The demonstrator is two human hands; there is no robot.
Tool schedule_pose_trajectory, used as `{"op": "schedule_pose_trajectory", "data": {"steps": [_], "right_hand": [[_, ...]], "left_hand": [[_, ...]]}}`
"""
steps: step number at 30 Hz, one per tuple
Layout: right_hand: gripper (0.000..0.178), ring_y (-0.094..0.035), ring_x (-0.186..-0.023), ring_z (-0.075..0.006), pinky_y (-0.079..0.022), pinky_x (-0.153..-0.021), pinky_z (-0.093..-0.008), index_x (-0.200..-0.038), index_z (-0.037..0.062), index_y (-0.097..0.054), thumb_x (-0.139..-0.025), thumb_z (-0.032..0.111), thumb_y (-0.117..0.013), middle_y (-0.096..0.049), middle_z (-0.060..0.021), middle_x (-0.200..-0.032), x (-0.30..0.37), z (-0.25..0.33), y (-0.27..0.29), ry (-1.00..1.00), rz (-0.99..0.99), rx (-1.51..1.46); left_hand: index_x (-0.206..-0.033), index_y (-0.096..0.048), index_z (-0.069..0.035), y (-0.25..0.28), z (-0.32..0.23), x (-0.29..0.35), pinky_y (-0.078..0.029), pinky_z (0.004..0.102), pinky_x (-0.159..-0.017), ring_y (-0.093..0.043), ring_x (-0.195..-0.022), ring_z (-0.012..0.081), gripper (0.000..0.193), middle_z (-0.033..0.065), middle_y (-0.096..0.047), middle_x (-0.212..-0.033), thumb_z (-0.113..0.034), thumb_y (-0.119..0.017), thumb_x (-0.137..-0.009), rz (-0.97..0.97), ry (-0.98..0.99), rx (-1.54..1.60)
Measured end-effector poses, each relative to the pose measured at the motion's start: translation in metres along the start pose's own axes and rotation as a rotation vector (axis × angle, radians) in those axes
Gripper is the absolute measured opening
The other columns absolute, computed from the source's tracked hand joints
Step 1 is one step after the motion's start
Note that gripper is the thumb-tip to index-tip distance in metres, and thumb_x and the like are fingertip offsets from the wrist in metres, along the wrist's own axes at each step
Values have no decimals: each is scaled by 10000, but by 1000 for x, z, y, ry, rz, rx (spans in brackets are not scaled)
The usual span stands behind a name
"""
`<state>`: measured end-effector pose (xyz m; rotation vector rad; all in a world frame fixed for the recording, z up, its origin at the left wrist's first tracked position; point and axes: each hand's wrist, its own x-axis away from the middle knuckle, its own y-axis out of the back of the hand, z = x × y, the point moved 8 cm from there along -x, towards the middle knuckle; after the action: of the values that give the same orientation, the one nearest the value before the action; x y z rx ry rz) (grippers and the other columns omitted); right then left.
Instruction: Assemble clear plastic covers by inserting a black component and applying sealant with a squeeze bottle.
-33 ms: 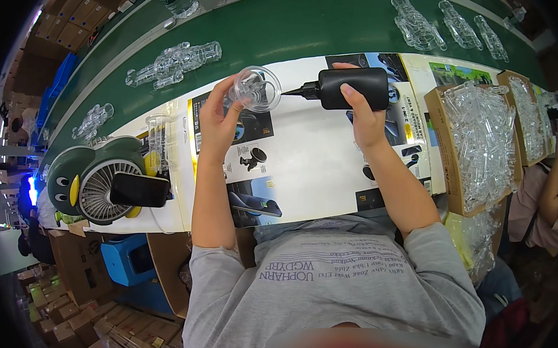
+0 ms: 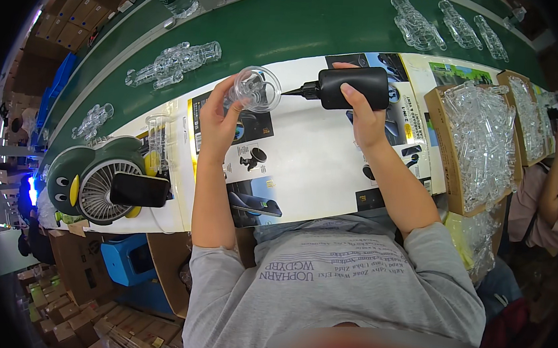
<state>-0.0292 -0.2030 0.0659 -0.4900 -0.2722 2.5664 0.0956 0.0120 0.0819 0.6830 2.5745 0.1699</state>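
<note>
Transparent round-rimmed cup (image 2: 257, 90) is in my left hand (image 2: 220, 110), raised above the worktop (image 2: 315, 31), with its rim facing right. The thumb and fingers of this hand are bent around the cup's left side, parted by about its width. My right hand (image 2: 365, 107) grips a black squeeze bottle (image 2: 355, 87) from below: the thumb lies across the near face, and the other fingers wrap behind the body. The bottle is level, and its tapered nozzle (image 2: 304, 91) points left at the cup. The tip is at the rim; contact cannot be determined from this view.

Beneath both hands, a printed sheet (image 2: 311, 170) covers the near part of the worktop. At left, a black smartphone (image 2: 139, 191) stands in front of a green penguin-shaped fan (image 2: 94, 184). A transparent branched piece (image 2: 177, 63) lies beyond my left hand. At right, a cardboard box (image 2: 441, 143) holds many clear parts (image 2: 478, 143).
</note>
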Motion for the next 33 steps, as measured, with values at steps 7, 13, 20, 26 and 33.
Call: {"op": "schedule_pose_trajectory", "data": {"steps": [7,13,20,26,33], "right_hand": [[346,-561,-928,-133,-447,-815,-251,-1104,-11,-539,-788,128,-552,-582,-107,-1060,-2,2,0,16,-10,-34],[303,-549,-904,-116,-418,-832,-240,-1073,11,-570,-793,124,-590,-598,-68,-1014,-2,3,-1,-36,-32,-169],[377,-565,-916,-136,-460,-806,-252,-1112,-20,-530,-775,146,-565,-572,-113,-1076,-3,4,-1,-21,-6,-122],[392,-568,-915,-139,-464,-801,-256,-1119,-25,-525,-772,152,-566,-570,-119,-1076,-3,5,0,-45,-2,-141],[399,-584,-908,-148,-475,-793,-258,-1125,-27,-518,-774,157,-561,-578,-119,-1054,-3,6,-1,-48,23,-147]], "left_hand": [[-1190,-511,1,-7,-4,1,-390,302,-931,-544,-1054,198,365,117,-586,-1120,-160,-551,-864,79,-17,34],[-1169,-527,12,-11,-11,-2,-398,300,-906,-542,-1008,201,363,100,-567,-1080,-211,-516,-883,153,-112,3],[-1151,-536,24,-10,-5,0,-408,303,-887,-545,-982,195,356,104,-567,-1053,-192,-540,-868,204,-40,125],[-1121,-535,45,-11,4,3,-463,331,-867,-599,-959,217,361,132,-618,-1020,-185,-587,-848,220,94,287],[-1086,-488,42,-14,8,5,-490,350,-831,-621,-923,257,357,186,-619,-1002,-159,-620,-822,286,177,437]]}}
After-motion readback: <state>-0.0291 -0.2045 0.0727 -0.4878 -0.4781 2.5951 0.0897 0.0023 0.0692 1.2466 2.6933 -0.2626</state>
